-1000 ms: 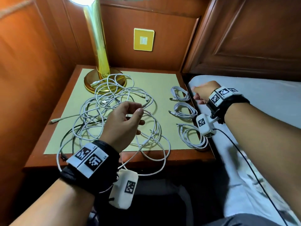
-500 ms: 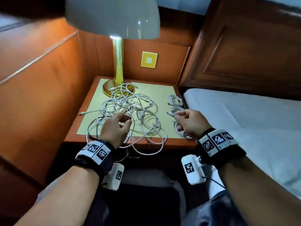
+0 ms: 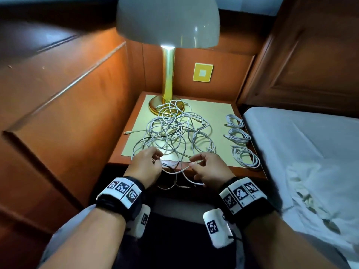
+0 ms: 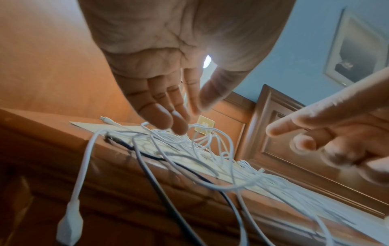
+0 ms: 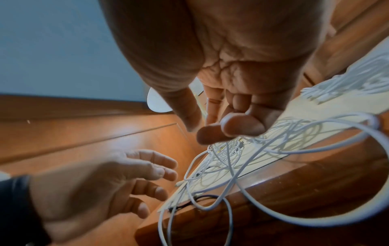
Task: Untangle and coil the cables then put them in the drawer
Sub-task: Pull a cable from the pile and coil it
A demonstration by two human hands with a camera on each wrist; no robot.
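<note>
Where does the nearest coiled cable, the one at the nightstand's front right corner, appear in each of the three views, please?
Head: nearest coiled cable lies right of centre, beside the right hand.
Left wrist: I cannot pick it out; the bundle at the nightstand's far edge is too blurred to say which coil it is.
Right wrist: blurred white coils at the upper right edge, probably it.
Shared landmark: the tangled cables.

The drawer front below the bench [image 3: 250,172] lies in shadow behind both wrists. Motion blurs the right hand [image 4: 345,143] in the left wrist view. The lamp shade [image 3: 168,22] is cropped by the top edge.
</note>
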